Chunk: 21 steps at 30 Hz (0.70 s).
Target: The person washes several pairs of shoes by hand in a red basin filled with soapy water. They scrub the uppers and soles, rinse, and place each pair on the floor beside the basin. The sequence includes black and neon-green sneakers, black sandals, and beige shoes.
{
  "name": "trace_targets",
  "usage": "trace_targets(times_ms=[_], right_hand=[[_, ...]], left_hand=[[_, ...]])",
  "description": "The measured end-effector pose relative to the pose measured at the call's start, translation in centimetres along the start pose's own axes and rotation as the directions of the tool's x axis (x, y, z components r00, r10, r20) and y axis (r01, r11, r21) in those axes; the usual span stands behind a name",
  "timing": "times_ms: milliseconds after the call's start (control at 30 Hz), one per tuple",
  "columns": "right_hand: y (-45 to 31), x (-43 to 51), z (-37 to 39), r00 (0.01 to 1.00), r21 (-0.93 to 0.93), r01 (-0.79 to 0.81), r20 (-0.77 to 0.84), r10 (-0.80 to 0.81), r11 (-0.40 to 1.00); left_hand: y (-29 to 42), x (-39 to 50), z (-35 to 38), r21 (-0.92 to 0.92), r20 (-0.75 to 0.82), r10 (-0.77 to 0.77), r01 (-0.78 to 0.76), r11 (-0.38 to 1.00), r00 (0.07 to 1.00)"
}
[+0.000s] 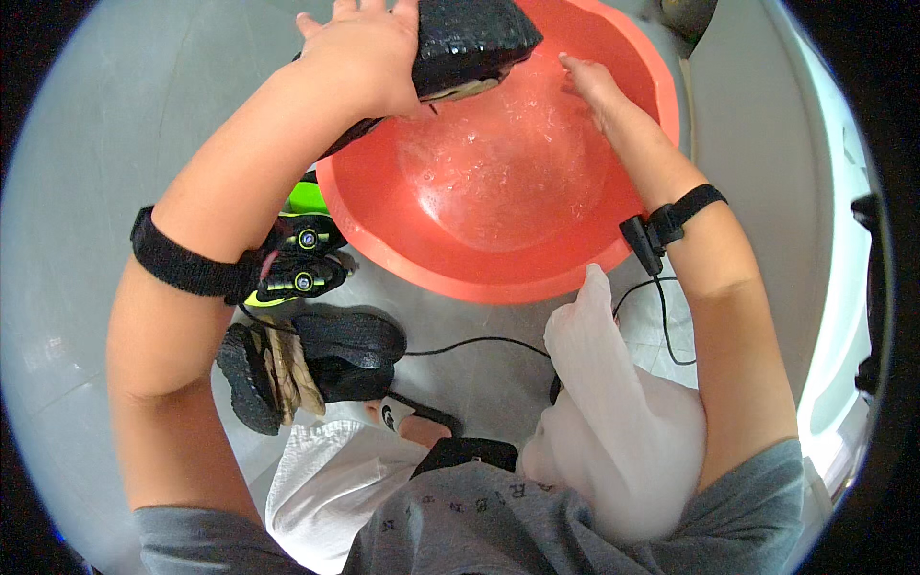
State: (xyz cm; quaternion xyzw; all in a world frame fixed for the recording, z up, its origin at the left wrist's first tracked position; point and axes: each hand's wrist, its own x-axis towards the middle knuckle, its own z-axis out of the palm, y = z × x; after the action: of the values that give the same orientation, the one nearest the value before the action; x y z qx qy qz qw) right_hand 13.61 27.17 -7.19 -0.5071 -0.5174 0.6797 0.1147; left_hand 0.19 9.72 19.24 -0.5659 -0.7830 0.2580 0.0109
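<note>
My left hand (pixel 363 54) lies with fingers spread on a wet, shiny black bag-like item (pixel 478 47) that has a beige part along its lower edge. The item leans across the left rim of a large coral-red plastic basin (pixel 474 291). Its far side is cut off by the top of the view. Shallow water with small bubbles (pixel 503 172) covers the basin's floor. Inside the basin's right wall, my right hand (pixel 593 83) hovers over the water, one finger stretched out and the others partly hidden. Nothing shows in that hand.
Black shoes with lime-green trim and dials (pixel 305 259) stand left of the basin. Nearer lie black-and-beige shoes (pixel 309 366). A thin black cable (pixel 481 339) crosses the grey floor (pixel 489 388). A grey panel (pixel 755 180) rises at right; a dark object (pixel 686 21) stands behind.
</note>
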Motion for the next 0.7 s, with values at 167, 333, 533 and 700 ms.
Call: trace_targets(times_ms=[167,333,533,700], right_hand=[[1.6,1.6,-0.5,1.000,-0.041,-0.004,0.007,0.005,0.999],[3.0,4.2,-1.4,1.000,-0.107,0.020,0.006,-0.020,0.994],[5.1,6.4,-2.1,0.995,-0.090,-0.045,-0.096,0.036,0.995],[3.9,4.3,-3.2,0.992,-0.103,-0.124,-0.051,0.119,0.987]], left_hand=[[0.8,0.8,0.0,0.176,0.226,0.017,-0.058,0.983,0.974],[-0.2,0.3,1.5,0.196,0.140,0.007,-0.035,0.980,0.990],[-1.1,0.7,1.7,0.154,0.166,0.006,-0.032,0.987,0.986],[-3.3,-0.8,0.6,0.048,0.204,0.024,-0.035,0.998,0.979]])
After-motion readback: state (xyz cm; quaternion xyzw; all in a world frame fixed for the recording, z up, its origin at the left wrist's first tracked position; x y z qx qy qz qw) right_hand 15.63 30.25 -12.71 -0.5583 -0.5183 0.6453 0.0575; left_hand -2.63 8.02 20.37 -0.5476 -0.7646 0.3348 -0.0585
